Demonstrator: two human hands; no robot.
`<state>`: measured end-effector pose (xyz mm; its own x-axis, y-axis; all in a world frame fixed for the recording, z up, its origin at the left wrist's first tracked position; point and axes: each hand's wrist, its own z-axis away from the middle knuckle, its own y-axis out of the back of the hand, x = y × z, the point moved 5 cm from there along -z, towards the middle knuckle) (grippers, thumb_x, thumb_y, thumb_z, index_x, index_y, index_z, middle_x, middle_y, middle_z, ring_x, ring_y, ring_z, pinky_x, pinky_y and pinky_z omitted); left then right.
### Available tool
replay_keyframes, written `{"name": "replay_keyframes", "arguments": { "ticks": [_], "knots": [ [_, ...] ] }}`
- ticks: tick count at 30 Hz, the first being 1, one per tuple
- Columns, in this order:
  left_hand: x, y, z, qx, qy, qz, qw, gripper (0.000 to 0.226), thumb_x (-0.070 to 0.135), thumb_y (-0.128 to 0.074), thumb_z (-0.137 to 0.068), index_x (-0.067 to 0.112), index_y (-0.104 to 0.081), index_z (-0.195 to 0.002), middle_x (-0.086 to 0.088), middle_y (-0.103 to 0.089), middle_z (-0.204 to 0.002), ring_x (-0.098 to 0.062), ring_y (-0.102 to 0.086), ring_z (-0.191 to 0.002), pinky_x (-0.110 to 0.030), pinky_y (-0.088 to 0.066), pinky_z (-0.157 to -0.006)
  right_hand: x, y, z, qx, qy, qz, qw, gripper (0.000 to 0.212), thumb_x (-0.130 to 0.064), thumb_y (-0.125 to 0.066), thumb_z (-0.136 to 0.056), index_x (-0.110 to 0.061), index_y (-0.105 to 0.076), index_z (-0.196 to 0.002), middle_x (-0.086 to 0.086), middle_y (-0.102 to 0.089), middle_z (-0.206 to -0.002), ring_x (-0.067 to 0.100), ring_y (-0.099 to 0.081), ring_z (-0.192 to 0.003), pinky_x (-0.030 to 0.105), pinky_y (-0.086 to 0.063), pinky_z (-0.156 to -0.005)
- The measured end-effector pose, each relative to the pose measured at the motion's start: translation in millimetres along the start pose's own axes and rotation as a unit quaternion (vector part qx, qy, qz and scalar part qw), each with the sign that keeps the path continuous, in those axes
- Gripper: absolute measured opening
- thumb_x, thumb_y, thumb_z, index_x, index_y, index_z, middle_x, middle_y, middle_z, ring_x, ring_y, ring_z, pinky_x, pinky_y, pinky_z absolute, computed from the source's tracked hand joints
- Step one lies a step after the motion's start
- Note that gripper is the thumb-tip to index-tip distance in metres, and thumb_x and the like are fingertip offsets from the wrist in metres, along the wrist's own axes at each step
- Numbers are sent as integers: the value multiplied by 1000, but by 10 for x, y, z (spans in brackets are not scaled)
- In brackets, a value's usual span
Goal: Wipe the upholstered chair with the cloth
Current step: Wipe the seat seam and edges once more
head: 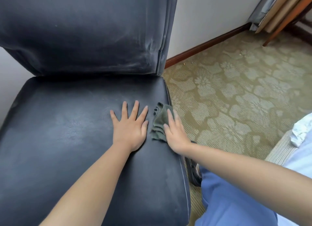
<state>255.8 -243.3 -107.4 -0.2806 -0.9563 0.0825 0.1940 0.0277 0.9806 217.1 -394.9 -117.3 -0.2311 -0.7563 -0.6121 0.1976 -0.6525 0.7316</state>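
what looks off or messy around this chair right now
The chair has pale dusty smears low on its backrest near the right edge, and dull patches on the seat. A few crumbs lie on the carpet by the baseboard. The cloth sits under the right hand.

Head view, steeply downward, close over chair seat

bare forearms, no sleeves showing; blue trousers; dark shoe beside chair edge.

One dark blue-black upholstered leather chair, one crumpled dark green cloth, and two bare hands: left, right.
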Motion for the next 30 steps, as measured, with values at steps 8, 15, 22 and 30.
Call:
{"name": "replay_keyframes", "arguments": {
  "ticks": [8,15,22,30],
  "knots": [
    [-23,24,-215,18,47,16,999,54,47,-9,-98,38,2,-150,8,9,-160,-28,13,-146,-61,5,-113,-241,266,-1421,24,-14,-52,998,55,-25,-23,-103,-13,-2,-152,6,-6,-159,21,-11,-145,33,-11,-116],
    [-74,79,-490,32,129,29,991,54,44,-10,-99,36,1,-151,7,6,-160,-30,12,-146,-62,4,-113,-322,278,-1269,-32,81,20,996,53,-25,-26,-102,-16,-9,-152,5,-6,-159,19,-8,-146,34,-10,-118],
    [-121,94,-609,42,170,31,984,54,42,-9,-99,32,0,-152,7,6,-160,-32,12,-146,-61,3,-113,-238,319,-1094,-47,122,97,987,53,-26,-28,-102,-19,-12,-151,-1,-6,-159,13,-7,-145,34,-12,-118],
    [-222,109,-759,55,199,33,978,55,39,-11,-99,26,-5,-152,6,2,-161,-26,8,-147,-60,0,-113,-843,181,-2087,-55,138,76,986,53,-23,-26,-99,-19,-16,-151,3,-20,-155,22,-26,-140,37,-24,-113]
  ]
}}
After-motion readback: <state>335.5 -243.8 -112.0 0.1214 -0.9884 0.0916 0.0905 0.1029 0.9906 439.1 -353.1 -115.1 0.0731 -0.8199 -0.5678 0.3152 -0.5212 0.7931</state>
